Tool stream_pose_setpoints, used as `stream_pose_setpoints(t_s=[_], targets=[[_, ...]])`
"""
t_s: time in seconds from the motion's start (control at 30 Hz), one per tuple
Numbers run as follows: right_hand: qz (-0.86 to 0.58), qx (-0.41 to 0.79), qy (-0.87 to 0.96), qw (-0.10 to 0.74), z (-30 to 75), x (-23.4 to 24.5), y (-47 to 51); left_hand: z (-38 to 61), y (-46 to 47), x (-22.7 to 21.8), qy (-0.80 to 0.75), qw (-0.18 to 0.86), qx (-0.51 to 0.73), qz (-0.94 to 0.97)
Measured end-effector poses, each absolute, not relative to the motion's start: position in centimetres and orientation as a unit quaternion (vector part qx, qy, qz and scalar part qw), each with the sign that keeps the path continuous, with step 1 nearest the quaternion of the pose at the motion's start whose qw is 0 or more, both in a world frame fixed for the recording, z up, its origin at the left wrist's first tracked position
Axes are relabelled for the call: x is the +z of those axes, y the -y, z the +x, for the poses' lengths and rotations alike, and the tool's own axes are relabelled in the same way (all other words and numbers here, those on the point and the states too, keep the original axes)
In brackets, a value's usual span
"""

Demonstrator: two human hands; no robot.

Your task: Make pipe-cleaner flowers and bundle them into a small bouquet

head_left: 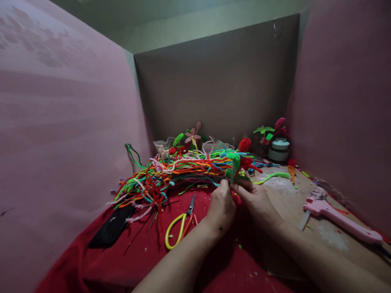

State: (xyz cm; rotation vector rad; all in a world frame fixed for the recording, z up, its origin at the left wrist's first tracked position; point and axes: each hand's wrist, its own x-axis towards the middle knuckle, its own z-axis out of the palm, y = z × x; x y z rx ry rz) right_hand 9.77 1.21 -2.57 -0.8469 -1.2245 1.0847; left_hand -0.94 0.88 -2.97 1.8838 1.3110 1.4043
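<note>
Both hands meet at the stem of a pipe-cleaner flower (pixel 235 162) with green leaves and red parts at its top. My left hand (pixel 222 203) is closed, its fingers pinching low on the stem. From the other side, my right hand (pixel 258 203) pinches the same spot with thumb and fingers. The fingertips partly hide the lower stem. Just behind the hands lies a large heap of pipe cleaners (pixel 183 169) in many colours. Scissors (pixel 190 211) with one yellow and one red handle rest on the red cloth (pixel 122 264), left of my left hand.
A pink glue gun (pixel 345 221) lies on the wooden board (pixel 281 191) at right. A black flat object (pixel 111 228) is at left. A pale lidded jar (pixel 278 150) and finished flowers (pixel 192 136) stand at the back. Pink walls (pixel 61 142) flank both sides.
</note>
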Motion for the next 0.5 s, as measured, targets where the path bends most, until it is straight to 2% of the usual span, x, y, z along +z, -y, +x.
stream_pose_setpoints(t_s=[0.3, 0.5], targets=[[-0.353, 0.448, 0.542, 0.617, 10.2, -2.2, -1.3, -0.6, -0.3, -1.8, -0.457, 0.299, 0.563, 0.62], [-0.353, 0.481, 0.512, 0.618, 10.3, -1.9, -1.2, 0.0, -0.6, -1.9, -0.385, 0.471, 0.611, 0.506]])
